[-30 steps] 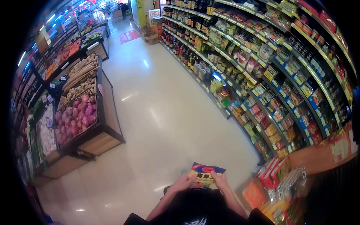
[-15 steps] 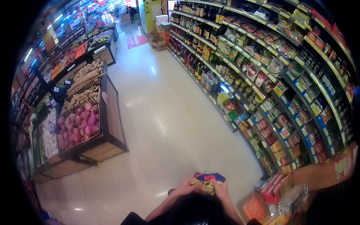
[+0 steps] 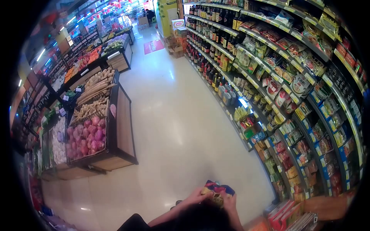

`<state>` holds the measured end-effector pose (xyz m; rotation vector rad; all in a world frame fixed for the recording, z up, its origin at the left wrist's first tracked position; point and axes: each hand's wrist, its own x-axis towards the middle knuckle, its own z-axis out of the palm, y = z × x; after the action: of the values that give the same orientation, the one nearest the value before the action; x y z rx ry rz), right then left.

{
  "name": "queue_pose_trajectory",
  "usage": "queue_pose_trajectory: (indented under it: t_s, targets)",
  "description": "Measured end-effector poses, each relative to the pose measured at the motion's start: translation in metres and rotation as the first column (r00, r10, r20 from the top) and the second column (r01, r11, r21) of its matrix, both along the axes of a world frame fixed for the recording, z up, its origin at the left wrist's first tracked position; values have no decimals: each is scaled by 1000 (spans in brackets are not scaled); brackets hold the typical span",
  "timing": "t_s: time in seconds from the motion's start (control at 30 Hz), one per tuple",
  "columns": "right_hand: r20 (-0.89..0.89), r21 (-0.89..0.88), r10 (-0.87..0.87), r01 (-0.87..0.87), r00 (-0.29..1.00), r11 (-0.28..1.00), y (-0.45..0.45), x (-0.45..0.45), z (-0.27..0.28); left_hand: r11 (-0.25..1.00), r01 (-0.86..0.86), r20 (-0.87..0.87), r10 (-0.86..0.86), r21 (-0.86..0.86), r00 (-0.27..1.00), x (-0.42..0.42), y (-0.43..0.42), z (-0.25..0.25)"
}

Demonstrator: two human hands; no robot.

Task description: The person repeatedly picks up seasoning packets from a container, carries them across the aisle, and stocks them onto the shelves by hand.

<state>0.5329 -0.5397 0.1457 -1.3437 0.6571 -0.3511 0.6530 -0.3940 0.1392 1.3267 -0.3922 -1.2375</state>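
Note:
Low in front of me I hold a small packet, dark blue and red along its top and yellowish below. My left hand grips its left side with the fingers closed around it. On its right side my right hand is closed too, with the thumb over the front. Part of the packet is hidden by my hands, and its print is too small to read. A dark shape at the bottom of the view covers part of my forearms.
To the left stands a produce stand with red onions, garlic and root vegetables. Shelves of bottles and packets line the right. Boxed goods sit at lower right. Cartons and a red mat lie down the aisle.
The surroundings have shifted right and slightly down in my view. Both hands stay on the packet, which now sits slightly lower and is tilted more.

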Motion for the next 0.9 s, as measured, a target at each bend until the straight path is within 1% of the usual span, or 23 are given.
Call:
queue_pose_trajectory:
  t_s: [0.03, 0.07, 0.1, 0.17, 0.2, 0.23, 0.27, 0.3, 0.33, 0.37, 0.43, 0.47, 0.57, 0.6, 0.67, 0.7, 0.77, 0.8, 0.87, 0.9]
  targets:
    - [4, -14, -22, 22, 1000, 1000, -12, 7, -4, 999, 31, -33, -31, 13, 999, 4, -10, -7]
    - [7, -25, -44, 44, 999, 999, -24, 12, -7, 999, 17, -12, -17, -47, 1000, 6, -22, -14]
    - [11, -35, -65, 66, 998, 997, -35, 18, -10, 998, 6, -42, -9, -62, 999, 12, -35, -8]
    - [13, 81, -79, 77, 997, 994, -59, 30, -12, 996, -5, -98, -4, -88, 995, 29, -63, 17]
    - [26, 133, -83, 79, 996, 988, -71, 34, -12, 996, -59, -101, 51, -73, 994, 32, -79, 23]
    - [41, 181, -95, 86, 995, 980, -84, 36, -13, 996, -77, -85, 74, -37, 994, 38, -89, 20]
    - [-11, 161, 118, -115, 993, 980, -106, 26, -51, 996, -92, -66, 91, -2, 994, 44, -100, 14]
    - [57, 123, 123, -130, 991, 984, -115, 30, -52, 994, -103, -48, 104, 33, 993, 49, -110, 6]
    - [45, 82, 148, -152, 988, 985, -122, 34, -42, 967, -255, -118, 252, -9, 960, 49, -124, -2]
    - [29, 46, 173, -174, 984, 984, -129, 38, -33, 968, -250, -92, 249, -4, 964, 55, -135, -10]
    - [-38, -22, 134, -135, 990, 991, -147, 43, -43, 967, -255, -49, 255, 13, 966, 62, -152, -19]
    - [-74, -53, 121, -125, 990, 991, -152, 43, -47, 965, -259, -100, 254, -33, 962, 64, -160, -21]
    - [26, 157, 26, -30, 999, 987, -170, 50, -18, 991, -130, 7, 130, 6, 991, 78, -179, -30]
    - [54, 140, 2, -10, 999, 990, -177, 51, -22, 999, -31, 13, 31, 13, 999, 85, -189, -25]
    - [55, 148, -78, 69, 995, 987, -189, 55, -29, 986, 164, 16, -165, 40, 986, 97, -207, -14]
    - [54, 154, -119, 110, 991, 982, -195, 59, -32, 980, 197, 67, -200, 38, 978, 103, -216, -19]
    - [75, 346, -276, 234, 958, 909, -207, 71, -40, 963, 267, 157, -269, 40, 950, 111, -230, -34]
    - [74, 436, -355, 290, 932, 852, -213, 76, -42, 962, 258, 148, -270, 90, 952, 116, -244, -28]
    - [77, 484, -292, 220, 953, 847, -232, 83, -45, 955, 235, 132, -261, 183, 956, 129, -278, -10]
    - [80, 503, -255, 182, 964, 845, -243, 85, -46, 965, 224, 100, -238, 138, 966, 136, -290, -17]
